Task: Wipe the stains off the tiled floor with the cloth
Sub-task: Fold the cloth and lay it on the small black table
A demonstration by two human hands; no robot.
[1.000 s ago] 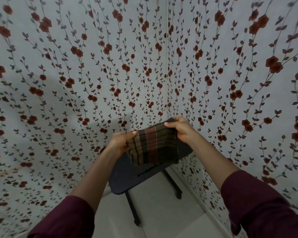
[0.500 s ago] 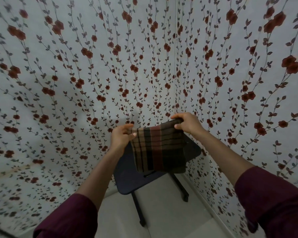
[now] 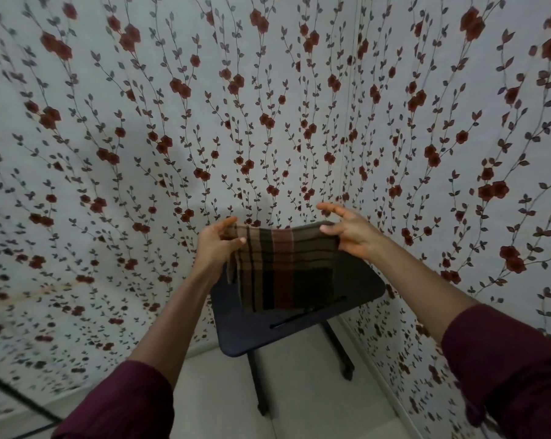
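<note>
Room corner straight ahead: two walls (image 3: 115, 160) in floral paper meet just behind the hands. Small dark table (image 3: 299, 324) on thin black legs stands tucked into that corner, its far edge near both walls, right edge near the right wall. Pale floor (image 3: 299, 403) shows only in a narrow wedge below and in front of the table, bounded by the wall bases left and right; most bare floor lies toward the camera, between the two forearms. Stains can't be made out on the visible tiles.

Cloth (image 3: 283, 267), plaid brown/maroon/black, hangs in the air over the table top, stretched flat between both hands, top edge level, bottom edge hanging free just above or against the table surface; can't tell if it touches.

Left hand (image 3: 217, 245) pinches the cloth's upper left corner, thumb in front, fingers curled behind.

Right hand (image 3: 350, 236) is at the upper right corner: lower fingers and palm hold the cloth edge, thumb pointing across the front, index and upper fingers spread loose above the cloth and not on it.

Both maroon sleeves (image 3: 508, 369) pushed up, forearms bare.
</note>
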